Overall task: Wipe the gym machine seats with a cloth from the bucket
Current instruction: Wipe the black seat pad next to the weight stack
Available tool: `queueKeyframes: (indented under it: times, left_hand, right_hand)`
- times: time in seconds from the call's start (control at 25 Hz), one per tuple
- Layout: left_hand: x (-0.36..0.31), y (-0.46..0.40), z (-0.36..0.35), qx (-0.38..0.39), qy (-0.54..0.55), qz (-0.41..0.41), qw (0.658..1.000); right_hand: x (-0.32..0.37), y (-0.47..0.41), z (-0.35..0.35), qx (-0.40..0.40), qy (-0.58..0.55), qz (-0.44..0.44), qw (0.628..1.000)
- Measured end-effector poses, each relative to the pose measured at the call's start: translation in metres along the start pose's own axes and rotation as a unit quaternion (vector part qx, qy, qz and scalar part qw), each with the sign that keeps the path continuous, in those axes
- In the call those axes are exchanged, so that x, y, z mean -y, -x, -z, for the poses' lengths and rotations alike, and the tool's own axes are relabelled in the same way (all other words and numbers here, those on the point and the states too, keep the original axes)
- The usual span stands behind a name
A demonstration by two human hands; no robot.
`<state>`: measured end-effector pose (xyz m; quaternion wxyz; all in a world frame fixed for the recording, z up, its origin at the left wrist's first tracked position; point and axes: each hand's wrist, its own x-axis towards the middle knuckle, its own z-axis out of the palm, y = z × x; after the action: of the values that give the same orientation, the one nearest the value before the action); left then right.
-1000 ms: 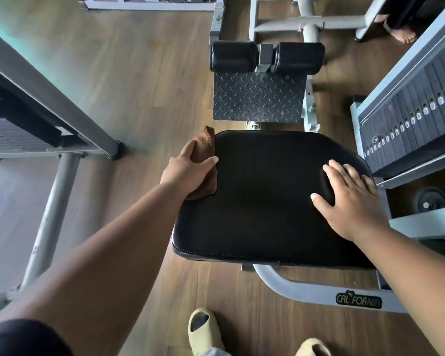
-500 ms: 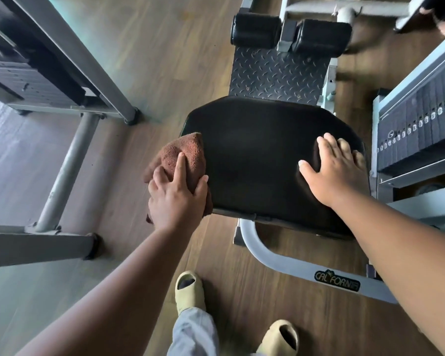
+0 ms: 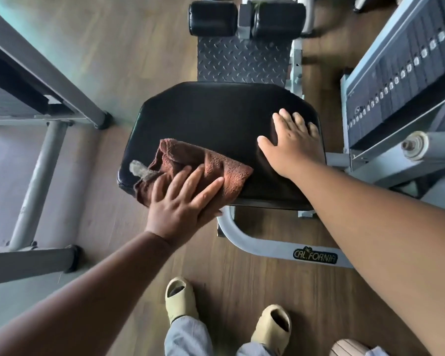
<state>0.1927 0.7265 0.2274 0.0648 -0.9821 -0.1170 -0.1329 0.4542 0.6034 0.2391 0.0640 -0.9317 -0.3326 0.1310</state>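
A black padded machine seat point(image 3: 216, 119) fills the middle of the view. A brown terry cloth point(image 3: 190, 160) lies crumpled on the seat's near left corner. My left hand point(image 3: 183, 201) presses flat on the cloth's near part with fingers spread. My right hand point(image 3: 293, 142) rests flat on the seat's right side, fingers apart, holding nothing. A worn pale patch point(image 3: 139, 170) shows on the seat edge beside the cloth. No bucket is in view.
Beyond the seat are a diamond-plate footplate point(image 3: 242, 60) and two black roller pads point(image 3: 247, 18). A weight stack point(image 3: 401, 73) stands at the right, a grey machine frame point(image 3: 36, 150) at the left. My sandalled feet point(image 3: 180, 301) stand on the wooden floor below.
My left hand has drawn the cloth from the seat's far left edge down its left side onto the near left corner. The right hand has stayed on the seat's right side.
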Motion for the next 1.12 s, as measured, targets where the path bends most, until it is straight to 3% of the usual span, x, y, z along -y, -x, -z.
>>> queueKeyframes:
  times: [0.08,0.2,0.44,0.64,0.72,0.8,0.88,0.96,1.0,1.04,1.12]
  left_hand:
    - [0.037,0.002,0.001,0.012,-0.016,-0.055,0.998]
    - [0.065,0.003,0.007,0.069,-0.020,-0.050,0.996]
    - [-0.010,-0.028,0.001,0.032,0.048,-0.038,0.998]
    - [-0.002,-0.031,0.015,0.071,0.121,-0.047,0.989]
    - [-0.015,-0.046,0.021,0.103,0.141,0.021,0.984]
    - [-0.045,-0.062,0.029,0.165,0.166,0.039,0.972]
    - [-0.057,-0.076,0.040,0.208,0.286,0.037,0.935]
    - [-0.018,-0.076,0.048,0.147,0.442,0.091,0.880]
    - [0.012,-0.071,0.045,0.088,0.443,0.134,0.882]
    - [0.045,-0.065,0.038,0.052,0.391,0.179,0.901]
    - [0.097,-0.056,0.021,0.093,0.234,0.222,0.942]
  right_hand:
    - [0.000,0.002,0.003,0.013,0.002,-0.006,1.000]
    - [0.002,0.001,0.004,0.014,0.013,-0.012,1.000]
    - [0.002,-0.005,0.002,0.009,-0.014,-0.017,1.000]
    - [-0.002,-0.005,0.007,0.021,-0.127,-0.033,0.991]
    - [-0.001,-0.006,0.020,0.009,-0.282,-0.076,0.956]
    - [0.008,0.003,0.042,-0.081,-0.434,-0.138,0.886]
    - [0.028,0.031,0.058,-0.178,-0.473,-0.173,0.845]
    - [0.057,0.068,0.052,-0.228,-0.418,-0.132,0.869]
    - [0.074,0.085,0.042,-0.227,-0.338,-0.071,0.910]
    - [0.090,0.095,0.028,-0.188,-0.224,-0.013,0.956]
    - [0.121,0.094,0.000,-0.052,-0.024,0.000,0.998]
